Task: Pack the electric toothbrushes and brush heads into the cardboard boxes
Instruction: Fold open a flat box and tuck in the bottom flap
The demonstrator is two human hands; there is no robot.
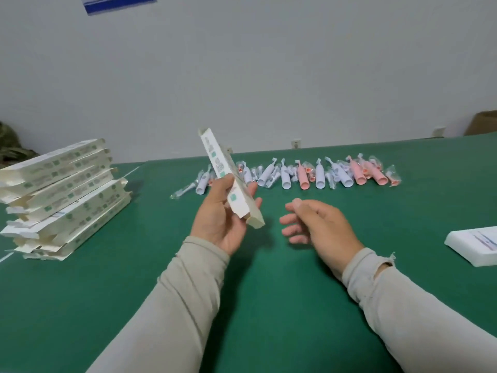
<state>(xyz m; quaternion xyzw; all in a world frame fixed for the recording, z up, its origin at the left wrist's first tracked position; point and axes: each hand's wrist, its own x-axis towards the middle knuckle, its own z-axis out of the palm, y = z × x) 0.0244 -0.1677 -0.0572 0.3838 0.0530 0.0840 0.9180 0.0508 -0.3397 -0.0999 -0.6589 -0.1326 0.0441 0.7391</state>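
My left hand (217,216) grips a long cream cardboard box (215,157) near its lower end, tilted up and away above the green table (255,305). My right hand (320,224) hovers just right of the box with loosely curled fingers, holding nothing. A row of white and pink electric toothbrushes (304,175) lies across the far side of the table, mixed with small brush heads in clear wrappers (185,188). A stack of similar flat cardboard boxes (59,195) sits at the left.
A white pile of printed sheets (476,244) lies at the right edge of the table. A brown carton (484,122) stands beyond the far right corner. The grey wall runs behind the table.
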